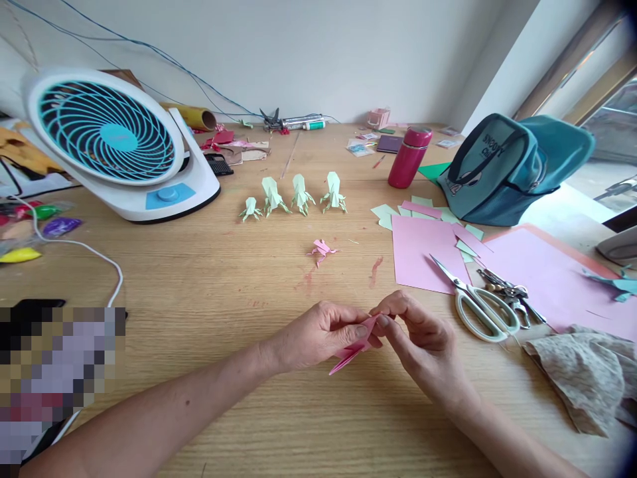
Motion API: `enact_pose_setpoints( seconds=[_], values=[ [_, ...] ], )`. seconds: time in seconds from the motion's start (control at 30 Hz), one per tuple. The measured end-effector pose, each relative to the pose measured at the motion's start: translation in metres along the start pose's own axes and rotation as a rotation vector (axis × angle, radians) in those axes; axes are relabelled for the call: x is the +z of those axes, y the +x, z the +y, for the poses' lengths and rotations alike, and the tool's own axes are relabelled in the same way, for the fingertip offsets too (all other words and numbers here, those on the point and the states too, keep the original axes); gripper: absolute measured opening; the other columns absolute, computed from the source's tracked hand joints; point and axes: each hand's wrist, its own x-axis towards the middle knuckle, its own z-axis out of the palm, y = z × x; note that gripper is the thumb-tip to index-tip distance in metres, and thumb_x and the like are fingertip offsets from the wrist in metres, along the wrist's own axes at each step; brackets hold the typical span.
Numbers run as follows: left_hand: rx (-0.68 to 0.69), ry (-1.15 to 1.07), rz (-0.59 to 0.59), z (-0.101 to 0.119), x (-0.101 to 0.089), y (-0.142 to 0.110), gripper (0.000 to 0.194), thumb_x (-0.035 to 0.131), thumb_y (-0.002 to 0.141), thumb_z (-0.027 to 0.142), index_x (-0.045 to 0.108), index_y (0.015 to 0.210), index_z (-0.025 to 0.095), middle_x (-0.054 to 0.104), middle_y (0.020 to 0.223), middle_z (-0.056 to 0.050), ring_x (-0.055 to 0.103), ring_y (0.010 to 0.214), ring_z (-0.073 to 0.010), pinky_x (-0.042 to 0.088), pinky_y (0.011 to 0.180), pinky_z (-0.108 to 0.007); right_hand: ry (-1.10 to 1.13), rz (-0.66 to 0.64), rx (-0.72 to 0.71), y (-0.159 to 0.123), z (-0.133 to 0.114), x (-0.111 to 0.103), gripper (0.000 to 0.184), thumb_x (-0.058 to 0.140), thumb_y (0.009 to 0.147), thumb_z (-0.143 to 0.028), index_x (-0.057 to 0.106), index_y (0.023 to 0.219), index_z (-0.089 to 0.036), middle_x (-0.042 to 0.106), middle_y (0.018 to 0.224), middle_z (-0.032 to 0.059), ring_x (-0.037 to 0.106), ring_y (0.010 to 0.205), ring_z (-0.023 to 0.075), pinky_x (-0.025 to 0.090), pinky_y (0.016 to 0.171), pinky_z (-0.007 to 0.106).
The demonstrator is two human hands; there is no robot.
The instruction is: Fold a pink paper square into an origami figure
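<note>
the pink folded paper (354,348) is held up over the near middle of the worktop (223,279), between the two hands, its layered wide end slanting near and left, its narrow end pointing far and right. the left hand (316,335) has its grip pinching the body of the paper, thumb on top and fingers beneath; the right hand (430,342) has thumb and forefinger pressed together on the narrow end, though the fingertips hide the very tip. the step in hand looks to be working a fold or crease at that narrow end, with the left steadying and the right shaping; i judge that the next move calls for a firm left pinch and small, exact pressure from the right fingertips, so the layers do not slip apart. just far of the hands sits a small pink folded figure (321,248), legs splayed, and farther off, a little left, four pale green folded figures (300,191) stand in a row. to the right lie a pink sheet (423,249), scissors (462,290) with the blades pointing far and left, and a bunch of keys (510,292) beside their handles. a crumpled cloth (587,372) lies near right; a fan (109,136) stands far left.
</note>
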Motion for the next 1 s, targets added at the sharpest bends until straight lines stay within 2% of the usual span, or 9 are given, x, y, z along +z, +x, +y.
enact_pose_setpoints(
  seconds=[0.13,0.27,0.33,0.43,0.67,0.87,1.0],
  values=[
    [-0.034,-0.051,0.073,0.003,0.004,0.001,0.041,0.067,0.088,0.054,0.078,0.096,0.015,0.072,0.087,-0.005,0.065,0.083,-0.0145,0.051,0.082,-0.027,-0.049,-0.017,-0.044,0.001,-0.003,-0.001,0.016,0.059,0.098,-0.024,0.066,0.084,-0.021,0.062,0.077,0.0016,0.058,0.072,0.0161,0.047,0.068,0.032],
    [-0.028,-0.037,0.160,0.007,0.009,0.001,0.044,0.071,0.083,0.057,0.077,0.084,0.014,0.065,0.074,-0.001,0.059,0.073,-0.0125,0.048,0.076,-0.025,-0.091,-0.027,-0.093,0.002,-0.004,-0.001,0.008,0.062,0.096,-0.022,0.066,0.090,-0.022,0.065,0.082,0.0030,0.061,0.076,0.0174,0.049,0.071,0.033],
    [0.006,-0.024,0.174,0.007,0.011,0.001,0.044,0.070,0.083,0.057,0.076,0.081,0.013,0.061,0.071,0.001,0.055,0.070,-0.0108,0.045,0.072,-0.023,-0.125,-0.009,-0.124,0.002,-0.003,-0.001,0.001,0.066,0.093,-0.021,0.067,0.093,-0.022,0.065,0.083,0.0026,0.060,0.078,0.0173,0.049,0.072,0.033],
    [0.030,0.015,0.187,0.006,0.013,-0.001,0.043,0.068,0.087,0.054,0.075,0.078,0.012,0.057,0.069,0.002,0.051,0.068,-0.0095,0.041,0.069,-0.022,-0.143,0.013,-0.136,0.002,-0.001,0.000,0.004,0.068,0.092,-0.019,0.066,0.092,-0.023,0.064,0.081,0.0009,0.060,0.076,0.0159,0.048,0.071,0.031],
    [0.027,0.109,0.165,0.005,0.012,-0.002,0.042,0.062,0.093,0.049,0.072,0.076,0.012,0.048,0.064,0.003,0.044,0.063,-0.0094,0.035,0.061,-0.022,-0.116,0.028,-0.138,0.001,0.002,0.000,0.005,0.067,0.092,-0.019,0.067,0.089,-0.022,0.065,0.079,0.0019,0.061,0.074,0.0165,0.049,0.068,0.031],
    [0.058,0.096,0.120,0.005,0.010,-0.001,0.040,0.065,0.090,0.050,0.075,0.082,0.012,0.064,0.075,-0.002,0.055,0.075,-0.0139,0.043,0.074,-0.025,-0.071,0.024,-0.088,0.002,0.002,-0.002,0.010,0.067,0.093,-0.024,0.067,0.084,-0.022,0.064,0.075,0.0022,0.059,0.070,0.0166,0.048,0.065,0.031],
    [0.045,0.094,0.124,0.003,0.010,0.000,0.043,0.065,0.089,0.053,0.076,0.083,0.012,0.059,0.071,-0.002,0.051,0.071,-0.0128,0.042,0.067,-0.023,-0.055,-0.003,-0.068,0.002,-0.001,-0.003,0.015,0.065,0.095,-0.025,0.068,0.081,-0.022,0.065,0.074,0.0020,0.059,0.069,0.0156,0.048,0.065,0.030]
  ],
)
